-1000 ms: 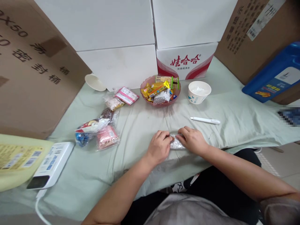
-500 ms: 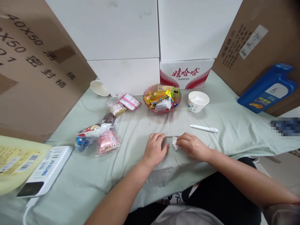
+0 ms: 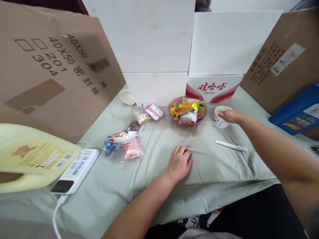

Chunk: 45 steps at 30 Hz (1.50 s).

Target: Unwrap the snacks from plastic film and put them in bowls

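Observation:
My left hand rests palm down on the pale green cloth, its fingers loosely bent and apart, with nothing seen in it. At the right, my right hand reaches into a white paper bowl with a blue print. The bowl's rim hides most of those fingers, so what they hold, if anything, cannot be seen. Just in front of the bowl lies a white utility knife. To the bowl's left stands a pink glass bowl filled with wrapped snacks.
Several packaged snacks lie left of centre. White boxes line the back, and a cardboard box leans at the left. Near it are a yellow jug, a white power bank with a cable, and a blue bottle opposite.
My right hand has left the spot beside my left hand, where it held a small crumpled clear wrapper, and moved into the paper bowl. The camera view has shifted left and up.

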Each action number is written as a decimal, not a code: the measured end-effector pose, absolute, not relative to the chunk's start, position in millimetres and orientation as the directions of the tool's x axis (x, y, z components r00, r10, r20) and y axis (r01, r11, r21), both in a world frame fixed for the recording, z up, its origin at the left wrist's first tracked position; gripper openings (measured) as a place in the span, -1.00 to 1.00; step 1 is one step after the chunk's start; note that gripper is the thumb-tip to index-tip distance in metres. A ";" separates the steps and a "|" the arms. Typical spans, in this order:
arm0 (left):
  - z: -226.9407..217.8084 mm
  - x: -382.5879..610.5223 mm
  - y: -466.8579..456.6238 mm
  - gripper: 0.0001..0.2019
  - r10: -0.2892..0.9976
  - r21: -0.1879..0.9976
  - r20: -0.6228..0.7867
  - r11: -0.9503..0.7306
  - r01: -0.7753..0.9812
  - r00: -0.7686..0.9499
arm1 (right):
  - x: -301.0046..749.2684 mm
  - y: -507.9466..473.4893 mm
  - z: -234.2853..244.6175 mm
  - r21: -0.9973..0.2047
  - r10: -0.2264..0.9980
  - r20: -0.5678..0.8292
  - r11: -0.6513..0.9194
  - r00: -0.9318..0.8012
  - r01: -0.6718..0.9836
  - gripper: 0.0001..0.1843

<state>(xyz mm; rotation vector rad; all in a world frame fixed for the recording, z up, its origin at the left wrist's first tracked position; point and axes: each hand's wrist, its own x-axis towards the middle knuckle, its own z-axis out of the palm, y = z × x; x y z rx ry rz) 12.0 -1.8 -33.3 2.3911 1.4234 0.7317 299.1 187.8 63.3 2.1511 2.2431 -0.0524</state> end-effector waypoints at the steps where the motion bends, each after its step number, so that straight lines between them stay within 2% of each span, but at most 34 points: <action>1: -33.1 12.5 -2.1 -0.81 0.877 0.460 0.283 -0.479 0.748 0.388 | 296.1 188.6 66.9 0.001 0.999 -0.002 0.033 -0.033 0.999 -0.62; 3: -32.3 14.2 -2.8 -0.82 0.882 0.446 0.276 -0.469 0.762 0.382 | 284.1 186.2 78.0 0.016 0.993 0.120 -0.012 0.010 1.000 -0.59; 5: -30.9 16.5 -3.5 -0.83 0.886 0.431 0.266 -0.462 0.775 0.380 | 260.1 178.5 89.5 -0.024 0.943 0.331 0.032 -0.023 0.999 -0.58; 7: -29.0 18.4 -4.1 -0.83 0.889 0.422 0.253 -0.457 0.783 0.383 | 221.5 166.3 95.0 -0.096 0.841 0.515 0.247 -0.164 0.964 -0.63; 8: -28.2 19.0 -4.3 -0.83 0.890 0.420 0.246 -0.454 0.786 0.383 | 197.4 159.4 94.2 -0.119 0.790 0.555 0.385 -0.260 0.915 -0.66; 11: -27.9 18.8 -4.3 -0.81 0.893 0.424 0.235 -0.450 0.786 0.384 | 115.2 142.8 76.8 -0.126 0.670 0.483 0.691 -0.564 0.712 -0.68; 13: -29.9 18.0 -3.6 -0.80 0.888 0.435 0.245 -0.459 0.775 0.389 | 62.9 141.4 57.5 -0.140 0.648 0.372 0.746 -0.664 0.651 -0.56; 16: -35.4 18.0 -1.8 -0.76 0.876 0.454 0.288 -0.482 0.750 0.388 | 5.2 156.9 30.1 -0.251 0.800 0.213 0.600 -0.562 0.760 -0.27; 19: -40.2 20.0 0.8 -0.67 0.868 0.476 0.335 -0.491 0.729 0.366 | -21.9 180.6 14.3 -0.375 0.906 0.083 0.413 -0.414 0.830 -0.15; 22: -41.1 21.3 2.0 -0.62 0.863 0.494 0.352 -0.499 0.712 0.361 | -24.9 193.4 9.7 -0.447 0.937 0.039 0.327 -0.347 0.832 -0.19; 26: -39.4 19.3 1.0 -0.71 0.874 0.529 0.303 -0.486 0.696 0.380 | -6.6 182.1 14.3 -0.559 0.938 0.046 0.310 -0.344 0.769 -0.25; 29: -40.2 16.2 2.5 -0.73 0.920 0.659 0.287 -0.393 0.642 0.269 | 22.4 155.4 19.5 -0.657 0.934 0.032 0.287 -0.355 0.697 -0.42; 32: -41.3 12.5 6.7 -0.73 0.966 0.884 0.257 -0.218 0.413 -0.040 | 64.6 117.2 17.7 -0.811 0.926 0.021 0.237 -0.378 0.534 -0.55; 34: -39.9 10.6 8.5 -0.72 0.964 0.972 0.205 -0.180 0.152 -0.168 | 95.9 89.7 11.0 -0.974 0.915 0.050 0.133 -0.401 0.181 -0.59; 36: -36.7 9.7 8.3 -0.64 0.964 0.973 0.211 -0.223 -0.063 -0.160 | 124.5 64.4 1.0 -0.996 0.911 0.077 0.052 -0.406 -0.074 -0.65; 38: -33.5 9.9 6.5 -0.54 0.969 0.962 0.225 -0.237 -0.137 -0.101 | 146.8 42.9 -9.8 -0.994 0.913 0.078 0.038 -0.401 -0.105 -0.72; 40: -32.0 10.6 4.6 -0.56 0.983 0.982 0.179 -0.181 -0.056 -0.051 | 162.1 24.3 -18.1 -0.999 0.917 0.047 0.052 -0.397 0.002 -0.76; 42: -33.2 11.0 3.6 -0.65 0.988 0.983 0.146 -0.141 0.116 -0.043 | 172.1 7.4 -20.6 -0.986 0.909 0.002 0.072 -0.416 0.153 -0.79; 45: -38.3 9.9 4.4 -0.71 0.955 0.906 0.281 -0.230 0.356 -0.097 | 186.7 -13.1 -12.0 -0.922 0.854 -0.054 0.155 -0.517 0.354 -0.83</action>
